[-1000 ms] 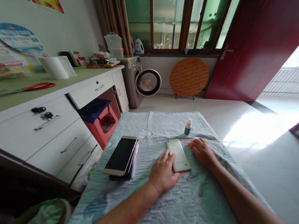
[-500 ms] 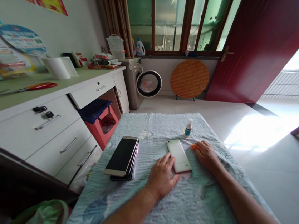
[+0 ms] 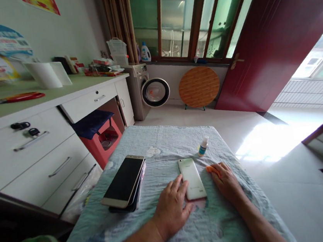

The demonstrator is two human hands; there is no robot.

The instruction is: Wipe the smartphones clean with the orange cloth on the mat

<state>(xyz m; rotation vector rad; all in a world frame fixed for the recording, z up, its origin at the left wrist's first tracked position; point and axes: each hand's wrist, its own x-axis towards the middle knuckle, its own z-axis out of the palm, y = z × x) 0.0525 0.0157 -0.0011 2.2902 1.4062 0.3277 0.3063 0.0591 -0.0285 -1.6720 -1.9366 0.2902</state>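
A white phone (image 3: 191,178) lies face down on a pale blue cloth-covered table (image 3: 164,144). My left hand (image 3: 172,208) rests flat on the cloth with its fingers spread, the fingertips touching the phone's left edge. My right hand (image 3: 226,181) lies just right of the phone, palm down, over a small orange cloth (image 3: 213,168) that shows under the fingers. A small white bottle with a blue label (image 3: 203,147) stands beyond the phone. To the left lies a stack of phones (image 3: 124,183), the top one gold-edged with a dark screen.
A white desk with drawers (image 3: 35,143) runs along the left, red scissors (image 3: 19,97) on top. A red stool with a blue cushion (image 3: 98,130) stands beneath it. A washing machine (image 3: 146,93), a round wooden tabletop (image 3: 199,87) and a dark red door (image 3: 271,38) stand beyond.
The view has shifted a little, so the table sits lower in frame. Both hands stay beside the white phone, with the left fingers slightly further along its edge.
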